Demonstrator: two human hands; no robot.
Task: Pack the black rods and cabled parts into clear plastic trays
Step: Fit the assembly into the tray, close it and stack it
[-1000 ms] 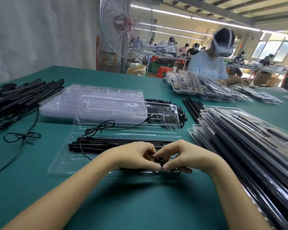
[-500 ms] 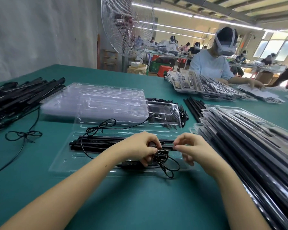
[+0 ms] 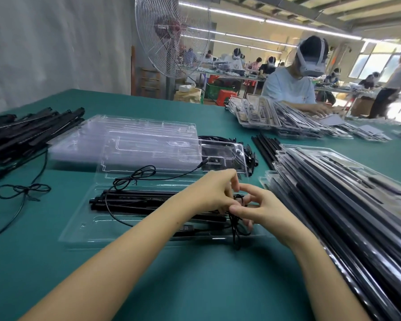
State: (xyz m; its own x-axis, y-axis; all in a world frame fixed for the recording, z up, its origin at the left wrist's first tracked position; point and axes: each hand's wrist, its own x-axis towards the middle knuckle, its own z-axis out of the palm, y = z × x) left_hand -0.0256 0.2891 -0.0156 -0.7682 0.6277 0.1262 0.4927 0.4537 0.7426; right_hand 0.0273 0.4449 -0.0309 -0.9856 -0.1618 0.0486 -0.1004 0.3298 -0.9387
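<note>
Grey wall (image 3: 44,42), pedestal fan (image 3: 171,35), ceiling strip lights (image 3: 299,25).

One head-worn camera looks forward and down, close over the green table (image 3: 195,286).

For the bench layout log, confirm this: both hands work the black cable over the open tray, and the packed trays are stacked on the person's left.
One point is wrong: the packed trays are stacked on the person's right, as the head view shows. The left hand and right hand do work the black cable over the open tray.
</note>
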